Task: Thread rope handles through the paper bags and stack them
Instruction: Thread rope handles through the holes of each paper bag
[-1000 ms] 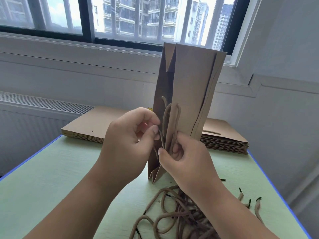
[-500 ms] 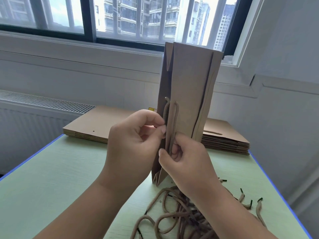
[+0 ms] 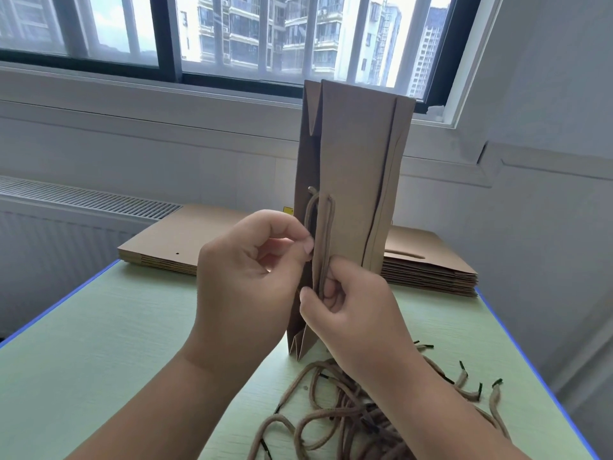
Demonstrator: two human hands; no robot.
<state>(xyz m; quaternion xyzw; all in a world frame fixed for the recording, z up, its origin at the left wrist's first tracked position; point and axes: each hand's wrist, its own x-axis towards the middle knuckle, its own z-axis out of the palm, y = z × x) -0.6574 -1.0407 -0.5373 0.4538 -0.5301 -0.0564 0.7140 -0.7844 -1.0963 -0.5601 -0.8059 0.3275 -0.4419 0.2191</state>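
A folded brown paper bag (image 3: 351, 167) stands on end on the green table (image 3: 99, 343), its lower end touching the tabletop. A tan rope handle (image 3: 326, 234) loops along the bag's near edge. My left hand (image 3: 252, 277) pinches at the bag's edge, thumb and forefinger together by the rope. My right hand (image 3: 351, 310) grips the lower part of the bag edge with the rope under its thumb. A heap of loose rope handles (image 3: 331, 410) with dark tips lies on the table below my right forearm.
Two low stacks of flat brown bags lie at the back of the table: one on the left (image 3: 175, 240), one on the right (image 3: 431, 263) with a rope handle on top. A radiator grille (image 3: 83, 197) and window sill run behind. The table has blue edges.
The bag has shifted slightly and stands more upright. The rope loop now lies flatter against the bag's edge. Both hands stay at the same spot on the bag.
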